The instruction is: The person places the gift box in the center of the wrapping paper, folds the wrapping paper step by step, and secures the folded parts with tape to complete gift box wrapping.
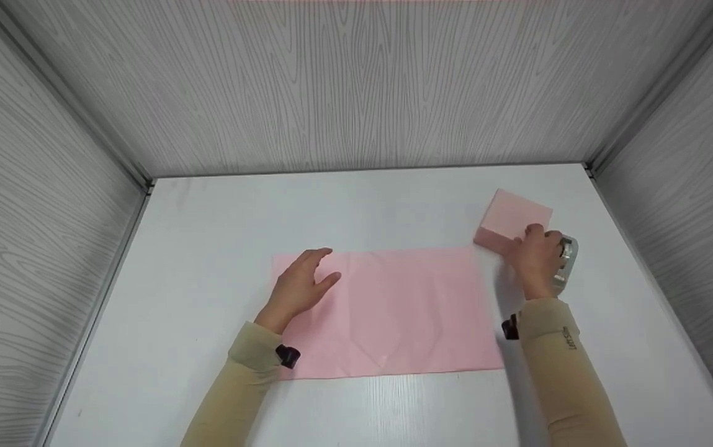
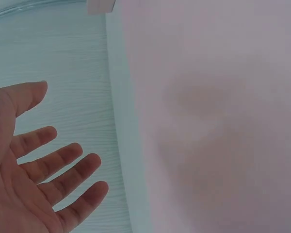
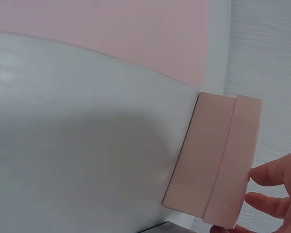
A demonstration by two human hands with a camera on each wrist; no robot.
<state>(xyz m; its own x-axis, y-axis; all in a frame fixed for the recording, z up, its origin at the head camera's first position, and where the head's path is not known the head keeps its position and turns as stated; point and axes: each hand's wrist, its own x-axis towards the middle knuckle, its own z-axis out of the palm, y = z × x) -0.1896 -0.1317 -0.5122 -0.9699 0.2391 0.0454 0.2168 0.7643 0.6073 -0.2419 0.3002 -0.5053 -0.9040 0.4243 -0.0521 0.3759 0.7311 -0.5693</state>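
A pink sheet (image 1: 393,310) with fold creases lies flat on the white table. My left hand (image 1: 299,288) hovers over the sheet's left part, fingers spread and loosely bent, with nothing in it; the left wrist view shows the bare palm and fingers (image 2: 48,170). At the back right, my right hand (image 1: 536,261) grips the near right corner of a pink lidded box (image 1: 514,214). In the right wrist view, thumb and fingertips meet the edge of the box's lid (image 3: 233,165). Part of the box is hidden behind that hand.
Just right of the right hand sits a grey object like a tape dispenser (image 1: 568,257), partly covered by the hand. Grey wood-grain panels (image 1: 356,87) enclose the white table (image 1: 164,261) at the back and both sides.
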